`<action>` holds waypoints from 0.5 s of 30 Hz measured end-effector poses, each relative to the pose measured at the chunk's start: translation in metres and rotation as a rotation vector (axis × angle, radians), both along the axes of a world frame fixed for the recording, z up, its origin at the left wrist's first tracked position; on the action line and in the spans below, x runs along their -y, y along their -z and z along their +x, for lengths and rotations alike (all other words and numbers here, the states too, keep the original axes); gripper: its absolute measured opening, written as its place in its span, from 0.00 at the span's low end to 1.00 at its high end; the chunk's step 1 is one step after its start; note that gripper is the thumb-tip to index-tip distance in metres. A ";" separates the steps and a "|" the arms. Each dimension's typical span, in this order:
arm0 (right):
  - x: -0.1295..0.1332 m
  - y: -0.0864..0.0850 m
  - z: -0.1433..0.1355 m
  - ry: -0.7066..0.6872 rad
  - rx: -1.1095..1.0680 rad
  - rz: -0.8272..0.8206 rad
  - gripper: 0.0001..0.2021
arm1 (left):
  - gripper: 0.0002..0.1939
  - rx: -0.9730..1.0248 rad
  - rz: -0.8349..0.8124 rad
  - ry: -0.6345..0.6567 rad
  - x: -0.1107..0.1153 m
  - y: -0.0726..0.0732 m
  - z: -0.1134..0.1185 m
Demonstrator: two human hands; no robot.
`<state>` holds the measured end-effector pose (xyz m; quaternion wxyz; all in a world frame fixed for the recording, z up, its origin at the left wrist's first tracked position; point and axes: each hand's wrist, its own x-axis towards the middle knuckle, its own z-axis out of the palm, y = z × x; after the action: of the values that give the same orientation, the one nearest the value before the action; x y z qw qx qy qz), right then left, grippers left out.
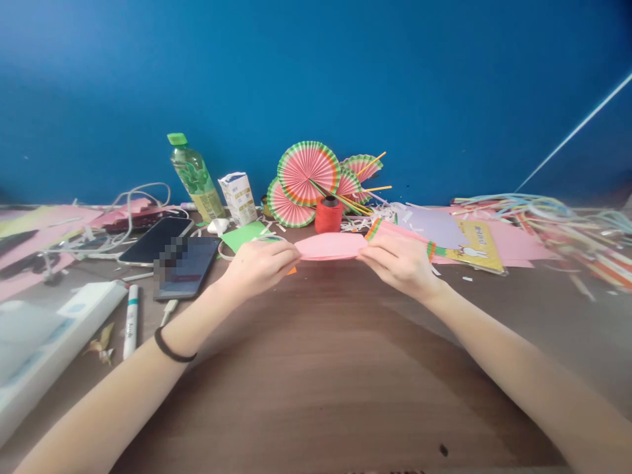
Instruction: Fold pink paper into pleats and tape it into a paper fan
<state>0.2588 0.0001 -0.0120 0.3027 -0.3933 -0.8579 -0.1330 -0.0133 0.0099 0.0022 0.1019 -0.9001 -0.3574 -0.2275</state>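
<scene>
A piece of pink paper (pixel 332 246) is stretched between my two hands above the brown table (pixel 316 382). My left hand (pixel 264 264) pinches its left end, and my right hand (pixel 399 264) pinches its right end. Behind my right hand lies a pink paper strip with orange and green edges (pixel 395 232), partly hidden by the fingers. Just beyond the pink paper stands a spool of red thread (pixel 328 214). Round pleated fans in pink and green (pixel 309 172) rest behind the spool. Green paper (pixel 245 234) lies beside my left hand.
A green-capped bottle (pixel 195 178) and a white carton (pixel 239 199) stand at the back left. Two phones (pixel 187 268), cables, a marker (pixel 131 320) and a white power strip (pixel 59 342) lie left. Paper sheets, a yellow packet (pixel 478 247) and thin strips (pixel 533 209) lie right.
</scene>
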 end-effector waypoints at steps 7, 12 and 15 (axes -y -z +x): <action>-0.010 0.008 -0.002 -0.155 -0.084 -0.626 0.06 | 0.09 -0.091 -0.539 -0.029 -0.007 0.006 0.002; -0.016 0.017 -0.001 -0.195 -0.239 -0.976 0.06 | 0.08 0.059 -0.804 -0.044 -0.011 0.015 0.002; -0.019 0.024 0.000 -0.202 -0.260 -1.024 0.07 | 0.08 0.096 -0.854 -0.039 -0.013 0.022 0.001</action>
<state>0.2590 0.0191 -0.0357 0.1873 -0.4194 -0.8019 0.3820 -0.0120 0.0231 -0.0194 -0.2924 -0.8429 -0.4407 -0.0987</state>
